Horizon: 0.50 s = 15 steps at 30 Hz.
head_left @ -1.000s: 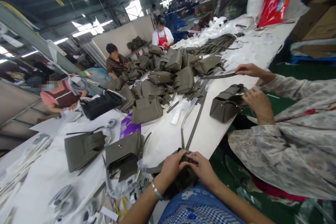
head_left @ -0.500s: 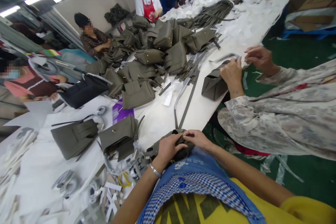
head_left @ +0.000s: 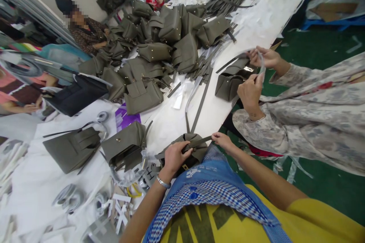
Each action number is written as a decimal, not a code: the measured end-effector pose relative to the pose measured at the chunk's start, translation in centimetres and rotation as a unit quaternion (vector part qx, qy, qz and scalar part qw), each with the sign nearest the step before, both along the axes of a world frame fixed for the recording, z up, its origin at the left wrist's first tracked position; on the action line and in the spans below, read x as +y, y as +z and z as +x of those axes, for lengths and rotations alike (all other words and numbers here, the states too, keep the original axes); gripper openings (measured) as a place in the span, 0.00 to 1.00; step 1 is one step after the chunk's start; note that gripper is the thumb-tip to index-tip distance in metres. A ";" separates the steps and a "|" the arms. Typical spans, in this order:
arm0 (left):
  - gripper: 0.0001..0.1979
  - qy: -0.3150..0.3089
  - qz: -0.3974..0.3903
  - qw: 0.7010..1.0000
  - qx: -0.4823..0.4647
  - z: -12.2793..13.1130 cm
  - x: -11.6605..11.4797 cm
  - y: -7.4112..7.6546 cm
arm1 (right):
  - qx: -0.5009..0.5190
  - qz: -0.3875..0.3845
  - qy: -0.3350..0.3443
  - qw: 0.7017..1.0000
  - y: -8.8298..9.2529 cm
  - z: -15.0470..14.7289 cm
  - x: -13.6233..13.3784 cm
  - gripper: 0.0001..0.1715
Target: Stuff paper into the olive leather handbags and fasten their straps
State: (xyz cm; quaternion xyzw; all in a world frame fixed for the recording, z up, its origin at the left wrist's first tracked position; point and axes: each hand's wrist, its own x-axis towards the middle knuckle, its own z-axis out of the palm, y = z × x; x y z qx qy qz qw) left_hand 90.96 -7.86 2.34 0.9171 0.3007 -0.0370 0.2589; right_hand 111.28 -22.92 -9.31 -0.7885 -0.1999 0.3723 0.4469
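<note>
An olive-green bag (head_left: 199,154) lies at the table edge against my blue apron. My left hand (head_left: 176,156) rests on its top, fingers bent over the bag near a small gold fitting. Between finger and thumb, my right hand (head_left: 222,140) pinches the end of a narrow olive strap (head_left: 202,142), which stretches from the bag out to the right. Two more olive bags, an open one (head_left: 125,144) and a flatter one (head_left: 72,148), stand to the left of my left hand.
A heap of olive bags (head_left: 171,26) covers the table's middle. At right, a person's hands (head_left: 251,91) work on another bag. Tape rolls (head_left: 68,197) and scraps lie at lower left. People sit or stand across the table (head_left: 168,121). A black bag (head_left: 76,93) is at left.
My right hand has moved right, away from my left, drawing the strap out from the bag. The neighbouring person's hands have shifted on their bag. The view has shifted slightly.
</note>
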 end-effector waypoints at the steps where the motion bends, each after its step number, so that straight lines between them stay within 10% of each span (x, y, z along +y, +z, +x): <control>1: 0.16 0.003 -0.002 1.000 -0.002 0.0 0.0 0.0 | -0.012 -0.008 -0.004 1.000 -0.3 0.2 -0.2 0.11; 7: 0.15 0.007 -0.014 1.000 -0.015 0.0 0.1 0.1 | -0.098 -0.006 0.002 0.995 1.2 -0.5 0.0 0.11; 15: 0.20 0.086 -0.055 0.995 0.018 0.4 -0.6 0.8 | -0.192 0.140 0.237 0.942 5.6 -3.7 2.4 0.12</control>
